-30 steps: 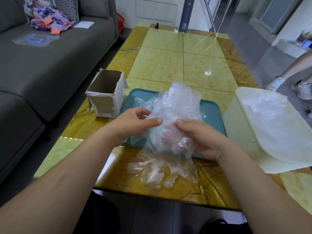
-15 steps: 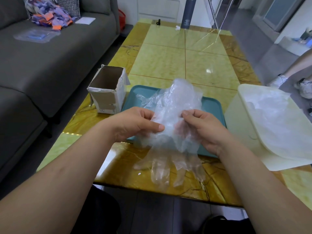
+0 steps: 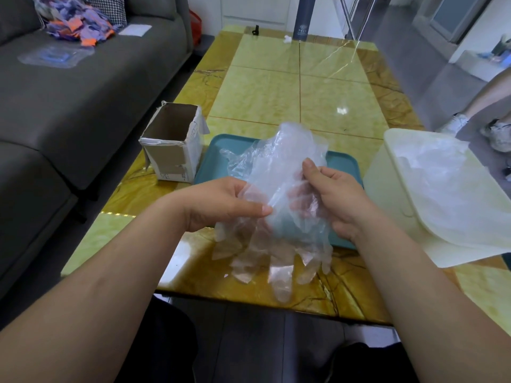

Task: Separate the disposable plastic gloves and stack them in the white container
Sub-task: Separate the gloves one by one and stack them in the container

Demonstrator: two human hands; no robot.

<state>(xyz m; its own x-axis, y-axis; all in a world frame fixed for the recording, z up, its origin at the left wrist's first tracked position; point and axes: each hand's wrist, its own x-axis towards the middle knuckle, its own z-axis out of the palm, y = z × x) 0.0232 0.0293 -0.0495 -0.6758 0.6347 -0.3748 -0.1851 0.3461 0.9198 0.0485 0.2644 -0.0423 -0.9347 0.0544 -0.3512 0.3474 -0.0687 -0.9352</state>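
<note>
yellow table (image 3: 276,87) bears teal tray (image 3: 343,164), cardboard box (image 3: 177,150), white container (image 3: 387,183).

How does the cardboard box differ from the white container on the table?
The cardboard box is brown with torn edges, left of the teal tray; the white container is smooth, right of it. The cardboard box shows no gloves inside; the white container holds clear gloves. Both stand open-topped on the table.
</note>
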